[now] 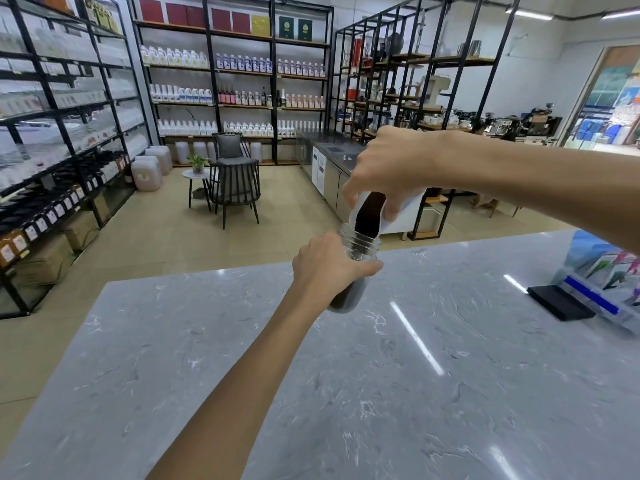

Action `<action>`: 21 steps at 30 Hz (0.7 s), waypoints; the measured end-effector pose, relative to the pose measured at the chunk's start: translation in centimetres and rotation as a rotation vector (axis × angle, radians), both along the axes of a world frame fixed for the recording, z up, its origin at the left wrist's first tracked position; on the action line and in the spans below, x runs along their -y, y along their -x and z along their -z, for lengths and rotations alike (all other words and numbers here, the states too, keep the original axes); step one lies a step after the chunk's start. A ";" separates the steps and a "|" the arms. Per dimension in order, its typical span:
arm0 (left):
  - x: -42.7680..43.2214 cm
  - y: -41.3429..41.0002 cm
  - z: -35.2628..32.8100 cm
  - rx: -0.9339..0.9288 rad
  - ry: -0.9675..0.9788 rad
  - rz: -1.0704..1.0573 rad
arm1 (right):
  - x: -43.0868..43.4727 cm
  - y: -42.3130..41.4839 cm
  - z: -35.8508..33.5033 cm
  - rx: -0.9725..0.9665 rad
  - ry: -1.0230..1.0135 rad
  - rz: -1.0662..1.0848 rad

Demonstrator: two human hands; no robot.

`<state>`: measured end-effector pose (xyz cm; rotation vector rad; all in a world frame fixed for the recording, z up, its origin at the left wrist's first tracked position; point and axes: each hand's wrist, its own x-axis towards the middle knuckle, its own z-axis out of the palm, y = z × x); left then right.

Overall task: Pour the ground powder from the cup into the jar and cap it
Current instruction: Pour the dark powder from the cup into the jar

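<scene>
Bright overhead strip lights [533, 14], glare streaks on countertop [415, 341], fisheye-bent, blurred edges.

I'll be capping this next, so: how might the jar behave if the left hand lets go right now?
The jar looks like clear glass, so probably rigid, smooth and breakable. The left hand holds it tilted over the counter, so released it would likely tip and roll, being round. Powder fills only the bottom, under the cup in the right hand; that may steady it upright.
</scene>
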<state>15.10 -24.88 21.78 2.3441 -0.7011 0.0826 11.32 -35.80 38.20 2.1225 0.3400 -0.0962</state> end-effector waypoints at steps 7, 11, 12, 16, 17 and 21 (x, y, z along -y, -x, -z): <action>-0.1 0.2 -0.4 -0.017 0.018 0.023 | 0.5 -0.2 0.1 -0.024 -0.020 -0.046; -1.4 -0.6 -1.3 -0.239 0.139 0.185 | 1.0 0.0 -0.1 -0.018 -0.016 -0.182; -1.9 -0.8 -1.7 -0.316 0.171 0.249 | 1.1 0.2 -0.3 -0.013 -0.012 -0.217; -3.8 -1.3 -2.8 -0.449 0.230 0.387 | 1.5 1.2 -1.2 0.008 -0.048 -0.372; -4.1 -1.4 -2.9 -0.458 0.241 0.407 | 1.7 1.5 -1.4 0.007 -0.058 -0.429; -5.1 -1.5 -4.0 -0.501 0.261 0.483 | 1.9 2.8 -2.5 0.021 -0.099 -0.639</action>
